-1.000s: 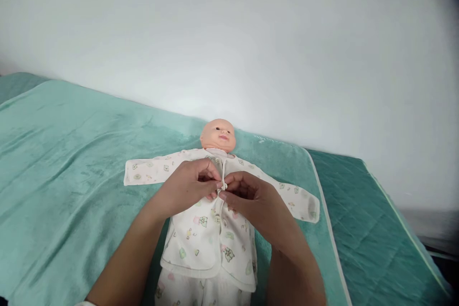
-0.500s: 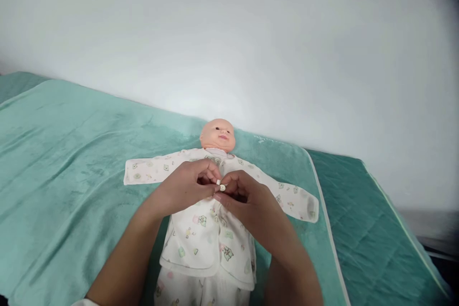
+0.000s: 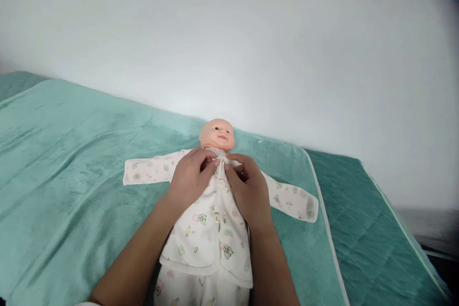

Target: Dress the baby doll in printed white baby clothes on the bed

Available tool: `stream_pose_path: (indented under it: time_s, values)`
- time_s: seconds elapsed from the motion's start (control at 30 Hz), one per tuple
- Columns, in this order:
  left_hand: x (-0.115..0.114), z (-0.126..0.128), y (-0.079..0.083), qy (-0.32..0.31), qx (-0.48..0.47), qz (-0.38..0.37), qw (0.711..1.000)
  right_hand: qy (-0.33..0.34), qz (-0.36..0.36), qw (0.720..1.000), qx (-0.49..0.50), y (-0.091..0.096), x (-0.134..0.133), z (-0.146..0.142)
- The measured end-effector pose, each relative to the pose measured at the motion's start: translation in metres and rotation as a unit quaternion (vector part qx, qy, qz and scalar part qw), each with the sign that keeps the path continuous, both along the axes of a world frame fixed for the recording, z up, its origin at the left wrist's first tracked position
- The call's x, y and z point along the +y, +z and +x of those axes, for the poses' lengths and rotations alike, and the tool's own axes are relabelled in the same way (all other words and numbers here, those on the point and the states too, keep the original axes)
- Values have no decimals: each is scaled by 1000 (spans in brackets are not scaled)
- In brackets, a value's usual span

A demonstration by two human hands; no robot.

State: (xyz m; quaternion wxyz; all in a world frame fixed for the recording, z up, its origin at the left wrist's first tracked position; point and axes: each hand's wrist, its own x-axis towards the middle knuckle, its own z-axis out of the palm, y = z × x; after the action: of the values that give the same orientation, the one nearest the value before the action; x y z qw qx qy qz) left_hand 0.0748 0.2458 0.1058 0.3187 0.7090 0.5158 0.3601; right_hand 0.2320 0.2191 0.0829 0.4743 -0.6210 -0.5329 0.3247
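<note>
A baby doll (image 3: pixel 217 135) lies on its back, dressed in a white printed jacket (image 3: pixel 201 229) and matching trousers (image 3: pixel 202 291). Both hands are at the top of the jacket's front opening, just below the doll's chin. My left hand (image 3: pixel 193 172) pinches the left front edge between thumb and fingers. Opposite it, my right hand (image 3: pixel 248 181) has its fingertips closed on the other front edge. The top fastening between them is mostly hidden by the fingers. Lower on the chest, a button (image 3: pixel 216 217) shows at the front opening. The jacket's sleeves stretch out to both sides.
A light green blanket (image 3: pixel 89 153) with folds at the left lies under the doll. To the right, a darker quilted cover (image 3: pixel 376 234) shows beyond the blanket's pale edge. A white wall (image 3: pixel 229 48) rises right behind the doll's head.
Both hands have moved up the jacket from the mid-chest button to the neckline. The mid-chest button has been let go, and the jacket front there now lies flatter.
</note>
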Motion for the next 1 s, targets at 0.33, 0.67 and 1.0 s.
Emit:
stream_pose_path:
  time_s: [0.33, 0.67, 1.0]
  values:
    - [7, 1, -8, 5, -31, -16, 999, 54, -5, 998, -9, 0, 5, 3]
    - [7, 3, -7, -16, -24, -8, 1000, 37, -11, 999, -29, 2, 7, -2]
    - [8, 5, -7, -2, -28, -53, 998, 56, 2, 998, -43, -3, 7, -3]
